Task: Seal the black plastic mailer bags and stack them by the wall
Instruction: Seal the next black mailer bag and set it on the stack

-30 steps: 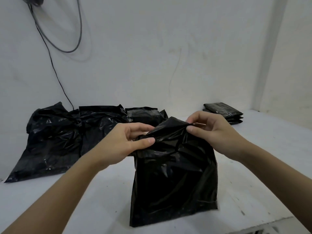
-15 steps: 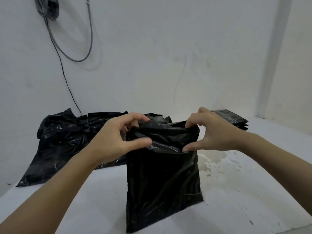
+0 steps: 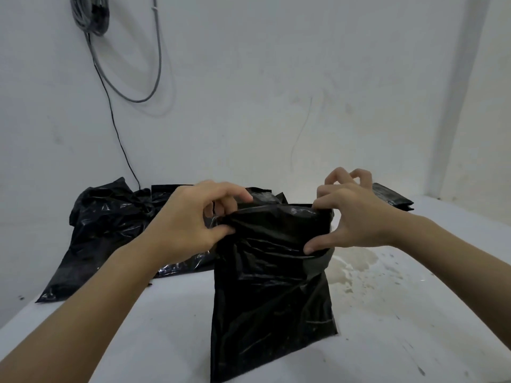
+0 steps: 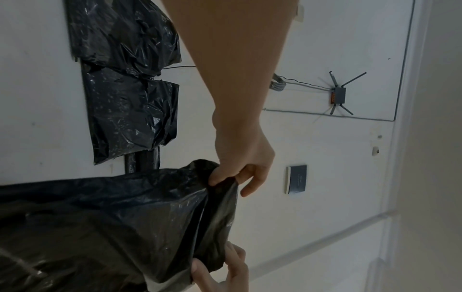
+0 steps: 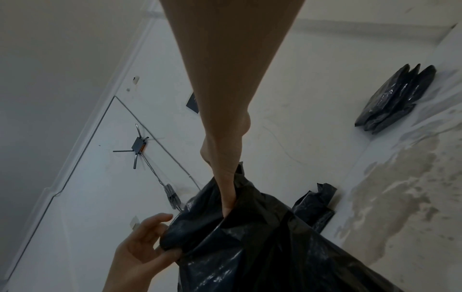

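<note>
A black mailer bag (image 3: pixel 271 286) stands upright on the white surface (image 3: pixel 154 322) in the middle of the head view. My left hand (image 3: pixel 232 217) pinches its top left corner between thumb and fingers. My right hand (image 3: pixel 315 228) holds the top right corner, thumb on the front and index finger on the top edge, the other fingers curled clear. The bag's top is folded toward me, and a grey strip (image 3: pixel 318 262) shows under the right thumb. In the left wrist view my left hand (image 4: pixel 232 181) grips the bag's mouth (image 4: pixel 215 217). In the right wrist view my right thumb (image 5: pixel 226 199) presses the bag (image 5: pixel 250 247).
Several loose black bags (image 3: pixel 110 225) lie against the back wall on the left. A low stack of flat black bags (image 3: pixel 392 196) sits by the wall at the back right. Cables (image 3: pixel 94 20) hang on the wall. A pale stain (image 3: pixel 356 266) marks the surface on the right.
My hands have moved apart and spread the bag's crumpled top flat and wide. The right thumb has slid down the bag's front and the spare fingers have lifted.
</note>
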### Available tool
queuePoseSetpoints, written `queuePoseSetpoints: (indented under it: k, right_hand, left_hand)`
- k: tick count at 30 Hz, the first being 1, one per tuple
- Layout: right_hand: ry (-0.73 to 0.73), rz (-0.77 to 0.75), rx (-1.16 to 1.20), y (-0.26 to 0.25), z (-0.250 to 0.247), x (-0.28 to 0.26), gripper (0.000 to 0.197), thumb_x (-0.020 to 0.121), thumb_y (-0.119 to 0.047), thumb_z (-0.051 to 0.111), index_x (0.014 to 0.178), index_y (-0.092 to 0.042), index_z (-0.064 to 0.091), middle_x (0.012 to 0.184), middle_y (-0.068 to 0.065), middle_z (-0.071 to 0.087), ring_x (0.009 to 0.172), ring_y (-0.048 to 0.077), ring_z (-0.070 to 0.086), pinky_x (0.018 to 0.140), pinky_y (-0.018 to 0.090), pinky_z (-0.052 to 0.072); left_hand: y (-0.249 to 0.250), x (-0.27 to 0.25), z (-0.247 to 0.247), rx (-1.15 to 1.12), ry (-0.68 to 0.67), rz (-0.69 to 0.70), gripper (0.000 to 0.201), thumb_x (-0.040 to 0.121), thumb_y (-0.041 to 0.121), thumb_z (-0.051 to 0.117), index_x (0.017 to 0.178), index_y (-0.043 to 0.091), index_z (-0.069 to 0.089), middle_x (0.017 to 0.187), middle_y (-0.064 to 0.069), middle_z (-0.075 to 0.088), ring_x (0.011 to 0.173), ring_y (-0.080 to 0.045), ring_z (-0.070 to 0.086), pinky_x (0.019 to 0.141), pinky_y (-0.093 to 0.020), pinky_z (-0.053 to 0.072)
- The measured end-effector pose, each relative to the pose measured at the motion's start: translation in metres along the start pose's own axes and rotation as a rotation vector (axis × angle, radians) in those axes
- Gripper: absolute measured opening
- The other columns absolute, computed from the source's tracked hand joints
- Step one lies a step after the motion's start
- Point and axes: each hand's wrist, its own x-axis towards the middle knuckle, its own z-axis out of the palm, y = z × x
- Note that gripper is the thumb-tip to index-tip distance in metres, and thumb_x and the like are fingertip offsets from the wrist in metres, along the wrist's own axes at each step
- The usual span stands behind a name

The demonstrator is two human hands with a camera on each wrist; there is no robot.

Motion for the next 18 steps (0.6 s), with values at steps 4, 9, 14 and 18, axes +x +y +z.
queuePoseSetpoints:
  k: [4, 9, 14, 18]
  right_hand:
    - [-0.021, 0.023, -0.076, 0.0005, 0.0026, 0.0006, 0.085, 0.042, -0.096, 0.03, 0.073, -0.023, 0.061, 0.078, -0.01, 0.051, 0.107, 0.009, 0.028, 0.095, 0.033, 0.003]
    - [0.064, 0.006, -0.092, 0.0003, 0.003, 0.0022, 0.082, 0.044, -0.096, 0.031, 0.076, -0.026, 0.06, 0.077, -0.013, 0.049, 0.111, 0.009, 0.031, 0.099, 0.036, 0.005]
    - [0.185, -0.012, -0.049, 0.0007, 0.0029, 0.005, 0.079, 0.052, -0.094, 0.035, 0.078, -0.024, 0.06, 0.076, -0.012, 0.053, 0.107, 0.009, 0.037, 0.097, 0.033, 0.007]
    - [0.334, 0.018, 0.107, -0.0005, 0.004, 0.005, 0.05, 0.077, -0.071, 0.038, 0.068, -0.026, 0.061, 0.086, -0.019, 0.054, 0.105, 0.007, 0.037, 0.088, 0.024, 0.007]
  left_hand:
    - [-0.0004, 0.0001, 0.0001, 0.154, -0.012, 0.118, 0.031, 0.065, 0.009, 0.073, 0.094, 0.021, 0.069, 0.071, 0.011, 0.046, 0.071, -0.005, 0.04, 0.069, -0.01, 0.036]
    - [-0.0053, 0.0019, -0.003, 0.355, -0.06, 0.093, 0.022, 0.065, 0.026, 0.072, 0.084, 0.013, 0.072, 0.074, 0.01, 0.044, 0.074, -0.009, 0.034, 0.067, -0.021, 0.036]
    - [-0.0083, -0.0036, -0.0054, 0.396, 0.02, -0.037, 0.038, 0.07, 0.045, 0.054, 0.083, 0.015, 0.073, 0.079, 0.008, 0.045, 0.077, -0.012, 0.035, 0.071, -0.029, 0.036]
    - [-0.0079, -0.0062, -0.0098, 0.35, 0.071, -0.137, 0.044, 0.069, 0.049, 0.047, 0.084, 0.013, 0.069, 0.086, 0.008, 0.046, 0.083, -0.01, 0.034, 0.077, -0.031, 0.03]
